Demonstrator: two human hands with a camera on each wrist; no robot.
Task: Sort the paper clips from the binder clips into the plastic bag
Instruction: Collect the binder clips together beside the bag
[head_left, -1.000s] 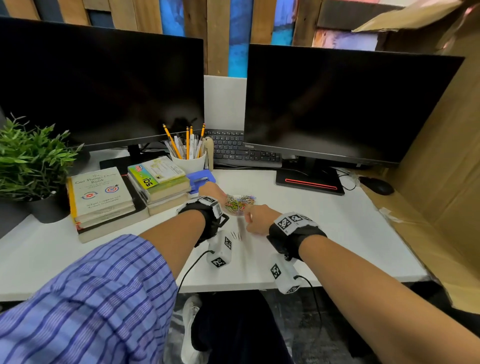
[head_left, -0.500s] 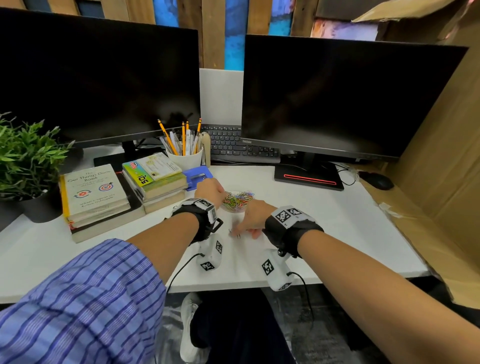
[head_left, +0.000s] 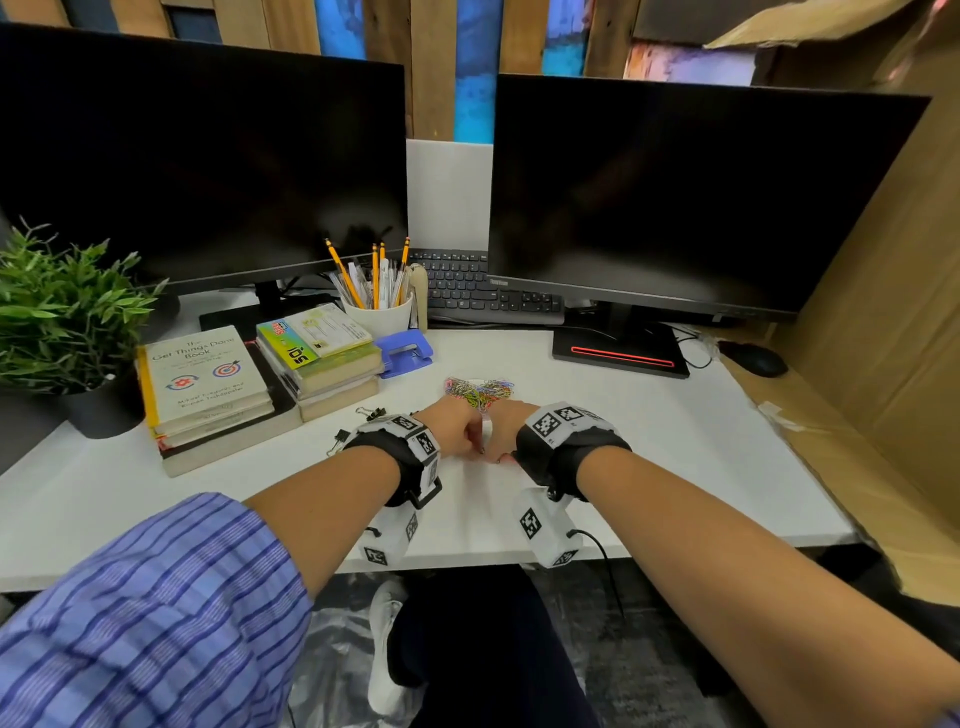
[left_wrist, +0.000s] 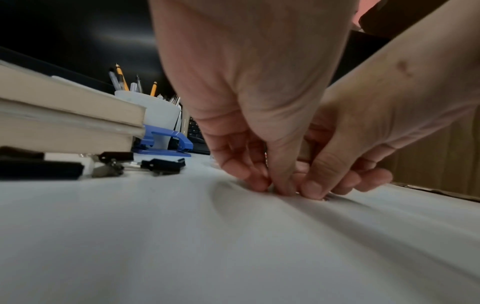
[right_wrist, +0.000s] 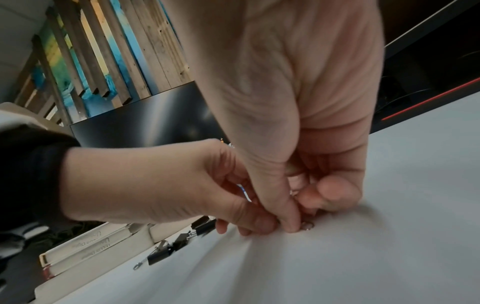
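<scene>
White desk (head_left: 649, 441) at frame centre: my left grip (head_left: 457, 428) and right grip (head_left: 501, 434), fingertips pressed together, pinch something too small to tell; black binder clips (left_wrist: 163, 164) lie left.

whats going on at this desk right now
A person is sorting clips on a white desk. Both the left hand and right hand are bunched together, fingertips down on the desk, pinching at small metal clips there; exactly what each holds is hidden. A pile of colored paper clips lies just beyond the hands, and black binder clips sit off to the left near the books.
</scene>
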